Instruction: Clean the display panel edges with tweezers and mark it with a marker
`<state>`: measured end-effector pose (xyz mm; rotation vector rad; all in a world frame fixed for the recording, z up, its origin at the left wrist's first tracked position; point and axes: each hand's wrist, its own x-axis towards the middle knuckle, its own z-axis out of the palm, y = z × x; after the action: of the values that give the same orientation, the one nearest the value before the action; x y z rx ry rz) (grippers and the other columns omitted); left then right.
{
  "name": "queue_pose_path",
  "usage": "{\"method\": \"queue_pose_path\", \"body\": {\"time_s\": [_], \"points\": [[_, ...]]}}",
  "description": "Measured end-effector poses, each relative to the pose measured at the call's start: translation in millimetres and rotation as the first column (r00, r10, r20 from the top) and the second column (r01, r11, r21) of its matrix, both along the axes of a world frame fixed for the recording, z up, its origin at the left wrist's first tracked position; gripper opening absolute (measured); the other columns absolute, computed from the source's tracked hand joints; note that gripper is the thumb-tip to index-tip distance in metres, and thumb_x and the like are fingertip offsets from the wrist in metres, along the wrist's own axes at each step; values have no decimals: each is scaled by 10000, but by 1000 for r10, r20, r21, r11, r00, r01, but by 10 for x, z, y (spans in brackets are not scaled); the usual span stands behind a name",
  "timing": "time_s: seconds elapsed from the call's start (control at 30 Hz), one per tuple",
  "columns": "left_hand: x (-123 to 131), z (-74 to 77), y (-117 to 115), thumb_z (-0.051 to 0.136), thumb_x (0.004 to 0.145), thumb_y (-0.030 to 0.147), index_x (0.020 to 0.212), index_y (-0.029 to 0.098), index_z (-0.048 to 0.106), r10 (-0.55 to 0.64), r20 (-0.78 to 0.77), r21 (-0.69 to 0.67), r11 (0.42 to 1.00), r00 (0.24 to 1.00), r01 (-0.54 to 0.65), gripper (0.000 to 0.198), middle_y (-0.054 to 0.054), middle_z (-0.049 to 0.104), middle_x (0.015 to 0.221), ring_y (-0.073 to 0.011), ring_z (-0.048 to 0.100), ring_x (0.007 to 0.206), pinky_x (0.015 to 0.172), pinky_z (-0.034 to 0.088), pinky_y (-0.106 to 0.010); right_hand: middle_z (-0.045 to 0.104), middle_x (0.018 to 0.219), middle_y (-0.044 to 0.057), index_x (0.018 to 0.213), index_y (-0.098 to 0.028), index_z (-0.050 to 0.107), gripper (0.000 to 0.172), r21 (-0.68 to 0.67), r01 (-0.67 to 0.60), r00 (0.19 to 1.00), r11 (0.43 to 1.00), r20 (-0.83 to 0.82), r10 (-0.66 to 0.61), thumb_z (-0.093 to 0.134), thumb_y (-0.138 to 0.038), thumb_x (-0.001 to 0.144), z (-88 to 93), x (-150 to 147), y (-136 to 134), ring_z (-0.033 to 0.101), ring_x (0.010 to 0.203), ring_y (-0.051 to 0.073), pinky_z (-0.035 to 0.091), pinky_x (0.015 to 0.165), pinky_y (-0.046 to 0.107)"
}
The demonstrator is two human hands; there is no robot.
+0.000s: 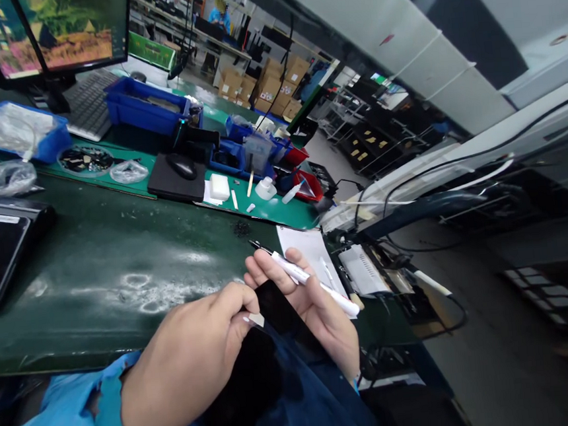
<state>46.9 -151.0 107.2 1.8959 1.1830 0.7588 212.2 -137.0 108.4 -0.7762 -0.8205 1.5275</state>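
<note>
The right hand (304, 297) holds a white pen-shaped tool (314, 282) in a closed grip, its metal tip pointing away from the wearer. The left hand (190, 360) grips a small white tab (256, 319) between its fingers. A black slab (272, 307) lies between both hands, with a green tabletop (97, 302) and a sheet of white paper (308, 257) beyond it.

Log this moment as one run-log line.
Left hand: pinches white tab | Right hand: grips white-handled tool | Between hands: black flat panel
</note>
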Motion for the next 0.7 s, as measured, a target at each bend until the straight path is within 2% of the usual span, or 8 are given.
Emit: {"method": "queue_pose_path", "body": {"time_s": [0.07,0.13,0.2,0.3,0.43,0.53,0.63,0.7], "points": [[-6,-11,4,394,974,149,972,279,483,-7,3,7,1000,1000,7,158,82,622,836,-137,611,738,655,364,-264,702,1256,80,1188,-297,631,291,68,11,997,998,76,-16,465,-419,982,-5,24,34,629,1216,263,432,1086,549],[-10,-21,9,385,982,159,989,281,485,-9,8,13,1000,1000,9,158,82,630,851,-136,616,746,661,371,-264,714,1231,82,1188,-290,623,274,203,60,978,977,186,-99,488,-395,974,6,71,71,638,1196,258,438,1069,535],[-11,-29,14,382,984,164,995,281,486,-11,9,10,1000,1000,11,157,82,634,851,-137,617,741,659,375,-264,743,1156,69,1162,-284,625,236,373,109,929,921,293,-228,528,-355,959,30,134,100,649,1161,249,420,1070,526],[-6,-35,23,388,979,164,986,280,486,-10,5,-5,1000,1000,10,152,83,628,833,-138,612,720,644,372,-264,768,1034,41,1101,-280,636,175,542,69,840,837,422,-342,561,-325,950,74,234,119,646,1130,256,403,1056,534],[0,-43,33,401,979,171,994,281,487,-12,-2,-13,1000,1000,12,141,83,626,838,-141,614,726,647,374,-265,771,1008,39,1085,-271,630,154,617,-74,742,783,559,-370,567,-315,952,103,333,125,641,1111,293,402,1014,573],[-1,-50,36,398,982,179,1004,281,489,-11,-4,-11,1000,1000,11,138,79,627,838,-144,615,727,645,374,-268,768,1027,46,1109,-267,615,173,658,-170,711,734,597,-371,570,-303,946,107,378,134,619,1137,305,427,978,567],[-2,-45,36,388,988,189,1006,280,491,-6,-13,-6,1000,1000,6,138,78,629,836,-147,614,721,644,373,-272,764,1044,40,1117,-275,612,175,635,-254,666,730,662,-344,566,-294,949,139,401,139,601,1160,284,436,993,538],[-4,-35,35,390,988,186,1000,277,491,-4,-17,-5,1000,1000,4,137,78,629,838,-145,613,721,646,372,-272,762,1059,36,1128,-277,615,187,604,-304,597,737,724,-347,569,-280,947,175,404,137,599,1169,272,429,1020,523]]}}
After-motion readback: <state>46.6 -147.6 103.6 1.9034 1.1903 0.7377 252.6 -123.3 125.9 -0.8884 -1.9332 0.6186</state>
